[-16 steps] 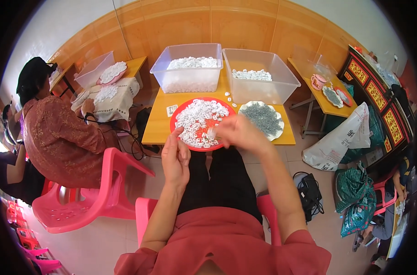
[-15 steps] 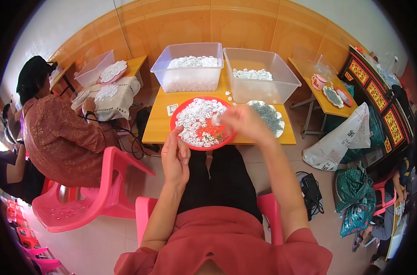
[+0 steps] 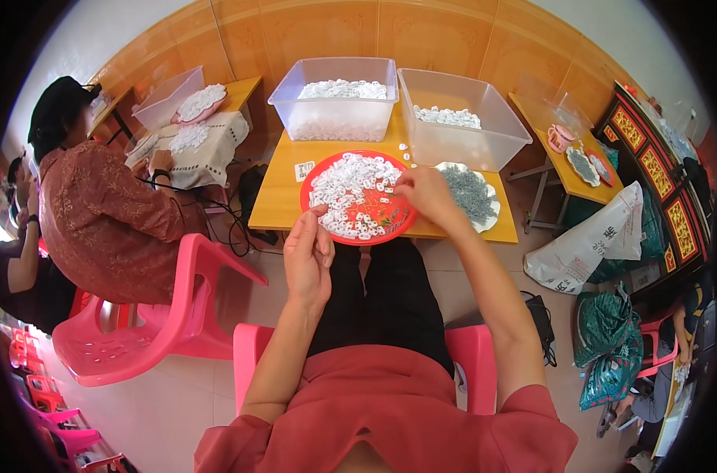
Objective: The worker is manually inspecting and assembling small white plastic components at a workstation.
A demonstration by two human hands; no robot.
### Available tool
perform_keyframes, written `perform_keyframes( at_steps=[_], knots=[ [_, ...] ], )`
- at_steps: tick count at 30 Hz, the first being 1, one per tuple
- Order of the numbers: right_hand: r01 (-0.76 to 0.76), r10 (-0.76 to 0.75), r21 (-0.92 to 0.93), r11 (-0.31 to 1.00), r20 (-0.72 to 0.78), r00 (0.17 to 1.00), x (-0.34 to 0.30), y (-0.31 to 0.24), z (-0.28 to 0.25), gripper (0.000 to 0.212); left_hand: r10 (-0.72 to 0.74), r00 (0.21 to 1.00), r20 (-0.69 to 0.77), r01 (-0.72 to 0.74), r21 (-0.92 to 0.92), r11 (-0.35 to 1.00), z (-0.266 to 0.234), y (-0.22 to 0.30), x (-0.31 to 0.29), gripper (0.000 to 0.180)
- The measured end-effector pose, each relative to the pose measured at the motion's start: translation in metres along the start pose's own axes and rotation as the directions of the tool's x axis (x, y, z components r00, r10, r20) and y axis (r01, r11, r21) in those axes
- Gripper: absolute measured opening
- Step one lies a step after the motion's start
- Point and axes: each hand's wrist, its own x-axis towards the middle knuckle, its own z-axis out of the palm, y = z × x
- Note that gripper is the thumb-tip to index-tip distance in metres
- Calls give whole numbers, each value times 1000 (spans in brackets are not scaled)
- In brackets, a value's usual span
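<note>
A round red tray (image 3: pixel 406 223) holds many small white plastic pieces with holes (image 3: pixel 343 185), spread thickest on its left. My right hand (image 3: pixel 428 194) reaches over the tray's right side, fingers pinched together; anything between them is too small to make out. Just off the tray's near left rim, my left hand (image 3: pixel 307 251) is raised with thumb and fingers curled together, and whatever they hold is hidden. Beside my right wrist lies a scalloped white plate (image 3: pixel 491 217) heaped with small grey metal-looking pieces (image 3: pixel 467 191).
On the wooden table (image 3: pixel 284 206), two clear plastic boxes (image 3: pixel 339 126) (image 3: pixel 461 146) hold more white pieces. A person (image 3: pixel 110 221) works at a cloth-covered table (image 3: pixel 217 150) on the left, near a pink chair (image 3: pixel 189 307). White (image 3: pixel 583 248) and green sacks (image 3: pixel 603 331) stand right.
The view has shifted, so the tray and boxes sit higher in the picture. My right hand, blurred before, now shows sharper, a little farther right over the tray. The left stays curled.
</note>
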Motion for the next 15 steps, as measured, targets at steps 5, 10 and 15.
perform_keyframes(
  at_steps=[5, 10, 15],
  knots=[
    [44, -33, -88, 995, 132, 991, -2, 2, 38, 18, 2, 1000, 5, -2, -44, 999, -2, -4, 3, 31],
    [20, 17, -188, 982, 190, 982, 7, 21, 65, 18, -25, 1000, 5, 25, 7, 1000, -1, -8, 7, 33],
    [129, -77, -355, 926, 157, 985, 10, 21, 79, 22, -43, 999, 17, 42, 18, 999, -4, -13, 11, 32]
  ],
)
